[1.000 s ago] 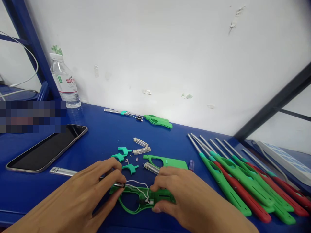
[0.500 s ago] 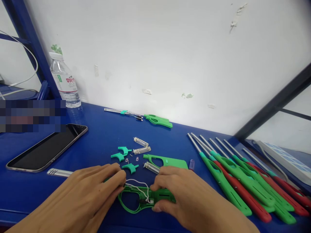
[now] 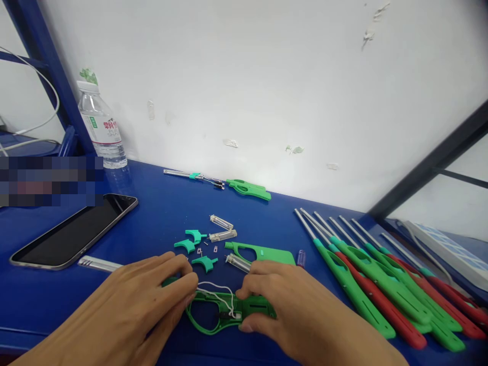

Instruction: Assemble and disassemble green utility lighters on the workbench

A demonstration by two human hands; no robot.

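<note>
An open green lighter shell (image 3: 204, 328) lies at the front, white wires (image 3: 216, 291) looping over it. My left hand (image 3: 152, 297) is closed at the shell's left end, where a metal tube (image 3: 99, 264) sticks out leftward from beneath it; the fingertips' hold is hidden. My right hand (image 3: 278, 305) grips the shell's right part between thumb and fingers. Just behind are a clear cylinder (image 3: 237, 263), another green half shell (image 3: 267, 254), teal triggers (image 3: 205, 263) and two more clear cylinders (image 3: 223, 235).
Several green and red lighters (image 3: 381, 284) lie on the right beside a purple piece (image 3: 301, 258). On the left are a phone (image 3: 76, 234) and a water bottle (image 3: 102, 132). Near the wall sit a tube assembly (image 3: 194, 176) and green shells (image 3: 248, 189).
The metal tube at my left hand has shifted slightly to the right, and its tilt has changed a little. My right hand stays on the shell.
</note>
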